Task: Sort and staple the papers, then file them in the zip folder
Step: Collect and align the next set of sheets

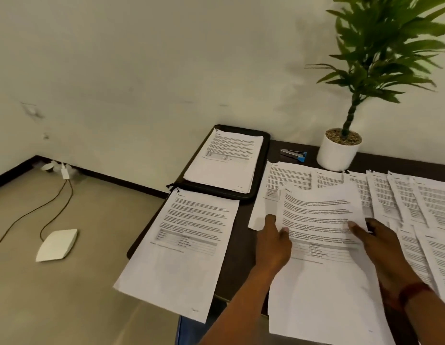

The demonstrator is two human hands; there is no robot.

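- The held sheets (321, 220) are in the middle of the dark table (241, 232), lifted slightly at the top and lying over the left end of the fanned papers (403, 195).
- The left hand (273, 242) pinches their left edge, with the thumb on top and the fingers tucked beneath.
- The right hand (381, 242) meets the right edge with one digit stretched flat across the print. I cannot tell whether the other fingers curl under the page.
- Both forearms reach in from the lower edge of the view, wrists low and close to the tabletop.
- This looks like the sorting step: one set is being gathered from the spread and squared up.
- The next move probably calls for tapping the edges even, then reaching for the stapler (293, 153). It lies well apart, at the back beside the potted plant (338, 153).
- The zip folder (262, 170) lies open at the table's far left corner, with a filed stack (226, 160) inside it.
- A loose stack (181, 245) sits just in front of the folder and overhangs the table's left edge, so it could slide off if knocked.
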